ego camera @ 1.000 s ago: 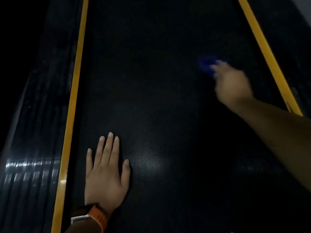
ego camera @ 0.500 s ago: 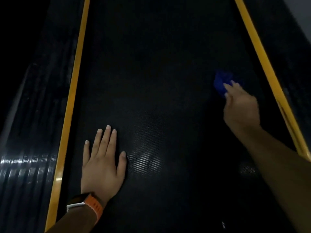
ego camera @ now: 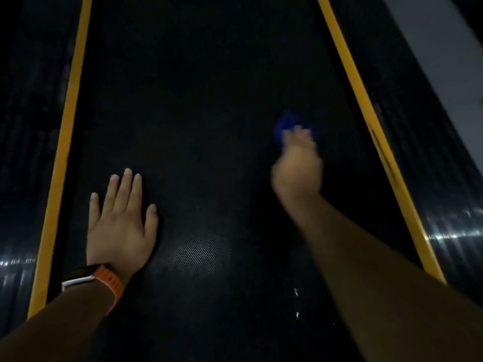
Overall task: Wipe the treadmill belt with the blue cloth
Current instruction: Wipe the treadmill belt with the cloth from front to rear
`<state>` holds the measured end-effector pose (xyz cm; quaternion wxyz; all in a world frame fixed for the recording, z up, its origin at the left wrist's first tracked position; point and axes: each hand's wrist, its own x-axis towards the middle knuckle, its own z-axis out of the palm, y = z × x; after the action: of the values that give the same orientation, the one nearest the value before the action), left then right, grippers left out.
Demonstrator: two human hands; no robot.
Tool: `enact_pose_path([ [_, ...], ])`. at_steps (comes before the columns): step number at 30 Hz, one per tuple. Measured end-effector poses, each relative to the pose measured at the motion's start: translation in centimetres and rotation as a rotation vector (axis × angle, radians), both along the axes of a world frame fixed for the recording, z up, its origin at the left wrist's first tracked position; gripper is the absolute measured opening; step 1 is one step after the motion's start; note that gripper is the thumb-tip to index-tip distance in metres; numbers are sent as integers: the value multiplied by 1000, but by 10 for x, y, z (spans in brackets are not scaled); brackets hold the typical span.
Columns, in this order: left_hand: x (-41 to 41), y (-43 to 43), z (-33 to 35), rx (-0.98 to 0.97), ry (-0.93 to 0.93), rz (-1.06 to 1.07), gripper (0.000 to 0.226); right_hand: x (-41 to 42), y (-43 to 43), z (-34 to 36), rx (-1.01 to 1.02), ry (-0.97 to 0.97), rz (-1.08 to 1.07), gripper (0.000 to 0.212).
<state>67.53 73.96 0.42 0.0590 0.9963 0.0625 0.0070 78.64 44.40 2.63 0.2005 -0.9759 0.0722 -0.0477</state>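
Treadmill belt [ego camera: 203,105] filling the middle of the frame, bounded by edge stripes at left [ego camera: 62,163] and right [ego camera: 366,113], with side rails [ego camera: 23,152] beyond. Left hand [ego camera: 121,220] flat on the belt at lower left, watch [ego camera: 91,279] on its wrist. Right hand [ego camera: 296,168] right of centre, pressing cloth [ego camera: 283,124] onto the belt just above its fingers.

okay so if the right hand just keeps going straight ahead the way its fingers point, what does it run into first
Nothing but the blue cloth already under the right hand. Beyond it lies only bare treadmill belt to the top of the picture; the yellow stripe runs off to its right, though blur makes the exact heading uncertain.
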Motion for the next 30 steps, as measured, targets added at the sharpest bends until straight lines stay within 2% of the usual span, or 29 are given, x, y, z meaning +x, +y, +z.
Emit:
enact_pose_path([
  [1, 0, -2, 0, 16, 3, 9, 72, -5, 32, 1, 12, 9, 138, 48],
  [3, -1, -7, 2, 27, -1, 41, 72, -21, 74, 3, -24, 33, 567, 53],
  [4, -1, -11, 3, 16, -8, 56, 72, -22, 68, 7, -74, 35, 742, 56],
  [5, -2, -18, 3, -1, -17, 67, 71, -17, 48, 9, -109, 28, 806, 57],
  [7, -6, -30, 4, -21, -38, 73, 68, -3, -15, 2, -111, 23, 659, 59],
  [9, -8, -48, 5, -32, -55, 52, 66, 2, -80, 1, -103, 61, 325, 63],
  [12, -5, -95, 5, -55, -49, 4, 66, -5, -78, 6, -105, 94, -49, 66],
  [14, -6, -129, 2, -47, -30, -34, 67, -11, -29, 10, -126, 68, -20, 62],
  [16, -9, -145, -3, -26, -9, -46, 67, -21, 11, 6, -64, 22, 328, 59],
  [18, -9, -143, -6, -9, -9, -38, 67, -27, 14, 2, -40, 47, 690, 60],
  [19, -9, -142, -6, -8, -13, -38, 67, -24, -2, 1, -46, 27, 753, 61],
  [21, -9, -142, -5, -17, -10, -33, 67, -13, -49, -5, -55, -16, 647, 62],
  [24, -9, -146, -4, -28, 6, -31, 67, -11, -126, 3, -140, 53, 177, 65],
  [26, -9, -145, -4, -23, 19, -25, 66, -12, -125, 9, -146, 102, -57, 63],
  [28, -9, -145, -4, -26, 23, -21, 66, -8, -84, 7, -158, 81, -93, 63],
  [30, -9, -145, -4, -28, 22, -30, 66, 0, -45, 5, -126, 22, 51, 64],
])
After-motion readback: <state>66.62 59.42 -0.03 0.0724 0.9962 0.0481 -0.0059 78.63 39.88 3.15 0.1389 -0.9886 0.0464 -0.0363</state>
